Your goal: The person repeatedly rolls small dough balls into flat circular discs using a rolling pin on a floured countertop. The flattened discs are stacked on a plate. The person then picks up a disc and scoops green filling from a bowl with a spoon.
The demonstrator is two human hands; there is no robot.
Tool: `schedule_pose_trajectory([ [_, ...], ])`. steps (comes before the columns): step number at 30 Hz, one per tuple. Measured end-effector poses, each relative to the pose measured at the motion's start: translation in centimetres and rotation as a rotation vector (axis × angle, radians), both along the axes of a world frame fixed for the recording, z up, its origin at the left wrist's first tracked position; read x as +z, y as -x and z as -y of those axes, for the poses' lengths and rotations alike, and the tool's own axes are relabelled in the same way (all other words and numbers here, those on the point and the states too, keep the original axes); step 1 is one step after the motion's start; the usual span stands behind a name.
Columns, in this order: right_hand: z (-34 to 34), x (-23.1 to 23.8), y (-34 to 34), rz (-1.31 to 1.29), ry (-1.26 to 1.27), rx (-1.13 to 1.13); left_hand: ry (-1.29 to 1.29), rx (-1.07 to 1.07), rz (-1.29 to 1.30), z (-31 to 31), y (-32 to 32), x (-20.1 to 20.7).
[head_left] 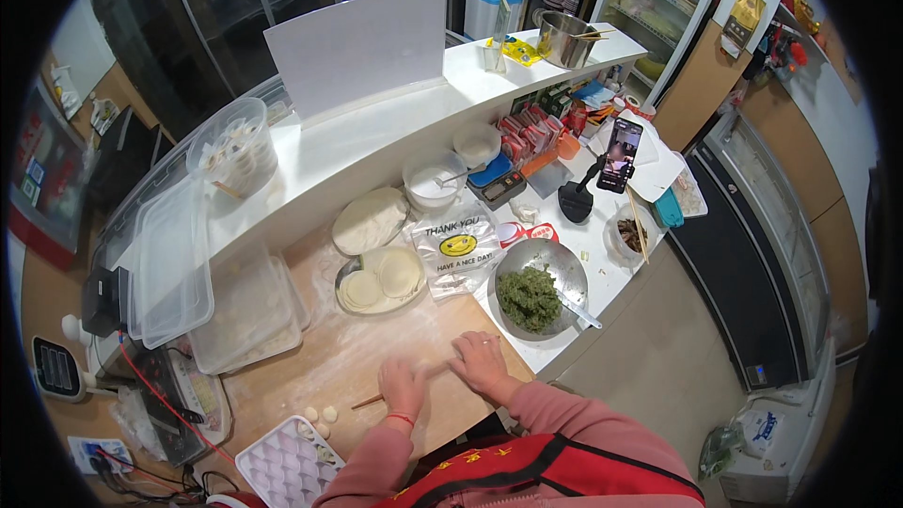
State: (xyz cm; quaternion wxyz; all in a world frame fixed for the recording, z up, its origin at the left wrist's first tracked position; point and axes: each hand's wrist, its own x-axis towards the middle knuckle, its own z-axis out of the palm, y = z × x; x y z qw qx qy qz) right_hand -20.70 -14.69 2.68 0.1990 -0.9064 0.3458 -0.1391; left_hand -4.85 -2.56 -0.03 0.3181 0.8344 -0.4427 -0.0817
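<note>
My left hand (403,388) is low over the floured wooden board (329,357), its fingers smeared by motion. Beside it, my right hand (482,363) lies on the board with fingers stretched out. Between the hands runs a pale, blurred strip (436,370) that looks like dough; its ends are hidden under them. A thin brown wooden stick (367,402) pokes out left of my left hand. Small dough balls (327,413) rest by a white moulded tray (282,461). Round dough wrappers (402,273) lie on a metal plate beyond the hands.
To the right, a steel bowl (569,268) holds green filling (530,301) and a spoon. A second floured plate (370,221), a plastic bag (458,243) and a phone on a stand (621,152) stand farther back. Clear plastic boxes (249,320) are stacked at left.
</note>
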Motion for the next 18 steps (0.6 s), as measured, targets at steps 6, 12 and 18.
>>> schedule_pose_trajectory([
  [6,2.4,0.8,-3.8,0.148,0.171,-0.140,-0.003,-0.003,-0.126,-0.1,-1.2,-0.5],
  [12,0.2,1.1,-2.2,0.009,0.013,-0.086,-0.040,0.019,-0.241,-0.9,0.5,0.3],
  [18,1.7,0.4,-4.3,0.089,0.085,-0.202,0.095,-0.058,0.122,0.1,-0.2,0.5],
])
